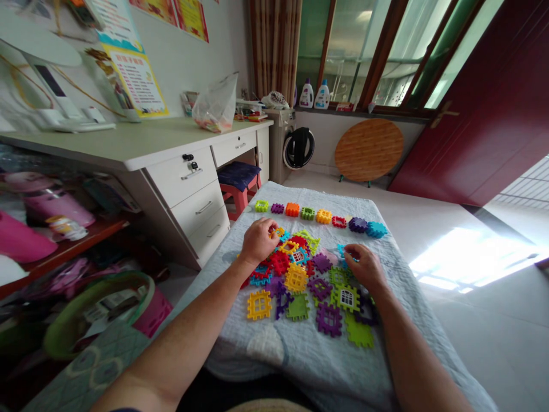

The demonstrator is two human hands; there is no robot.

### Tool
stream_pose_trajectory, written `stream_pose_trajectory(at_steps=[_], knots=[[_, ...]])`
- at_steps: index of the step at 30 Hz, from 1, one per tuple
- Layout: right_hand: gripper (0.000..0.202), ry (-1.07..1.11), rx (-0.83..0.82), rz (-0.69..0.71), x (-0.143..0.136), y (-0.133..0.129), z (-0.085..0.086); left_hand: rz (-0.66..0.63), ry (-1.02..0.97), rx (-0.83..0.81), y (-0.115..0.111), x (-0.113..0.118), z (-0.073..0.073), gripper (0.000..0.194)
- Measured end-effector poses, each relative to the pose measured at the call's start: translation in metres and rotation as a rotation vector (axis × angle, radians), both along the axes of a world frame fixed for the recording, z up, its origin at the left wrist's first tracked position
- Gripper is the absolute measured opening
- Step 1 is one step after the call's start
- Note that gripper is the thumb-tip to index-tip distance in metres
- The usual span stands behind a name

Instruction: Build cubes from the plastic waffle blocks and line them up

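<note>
A loose pile of colourful plastic interlocking building tiles with notched edges lies on the cloth-covered table (pixel 231 337). At the pile's far left side, the curled fingers of my left hand (pixel 259 240) close on a small yellow tile (pixel 280 232). My right hand (pixel 365 268) is over the pile's right side, its thumb and fingers pinched at a blue tile (pixel 341 250), which they partly hide. Between the hands lie a red tile (pixel 279 263), a yellow window tile (pixel 295 277) and a purple tile (pixel 322 262). Closer to me are a green tile (pixel 298 307) and a purple window tile (pixel 329 319).
Along the table's far side runs a row of tile stacks sorted by colour, from a lime stack (pixel 261 206) to a blue stack (pixel 376 229). A white desk (pixel 171 137) and a stool (pixel 239 177) stand left. Beyond are a washing machine (pixel 281 143) and a round wooden board (pixel 369 150).
</note>
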State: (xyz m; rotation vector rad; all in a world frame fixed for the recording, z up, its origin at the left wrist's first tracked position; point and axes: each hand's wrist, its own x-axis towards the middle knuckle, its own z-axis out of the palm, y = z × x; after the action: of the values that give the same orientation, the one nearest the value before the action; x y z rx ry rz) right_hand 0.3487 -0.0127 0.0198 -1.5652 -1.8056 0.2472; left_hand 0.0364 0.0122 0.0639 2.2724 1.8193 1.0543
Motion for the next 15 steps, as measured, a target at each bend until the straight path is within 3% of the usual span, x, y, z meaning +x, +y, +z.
stream_pose_trajectory(at_steps=[2,7,11,15], knots=[[0.024,-0.001,0.001,0.005,0.000,0.000,0.000,-0.051,0.033,0.014,-0.005,0.004,-0.001,0.016],[0.024,-0.002,0.000,0.010,0.000,0.000,-0.001,-0.319,0.023,-0.112,-0.015,0.015,-0.008,0.009],[0.023,0.002,-0.002,0.013,0.001,0.000,-0.001,-0.304,0.008,-0.082,-0.012,0.015,-0.012,0.025],[0.023,-0.008,-0.004,0.016,0.001,0.000,-0.001,-0.360,0.144,-0.152,-0.001,0.011,-0.012,0.053]])
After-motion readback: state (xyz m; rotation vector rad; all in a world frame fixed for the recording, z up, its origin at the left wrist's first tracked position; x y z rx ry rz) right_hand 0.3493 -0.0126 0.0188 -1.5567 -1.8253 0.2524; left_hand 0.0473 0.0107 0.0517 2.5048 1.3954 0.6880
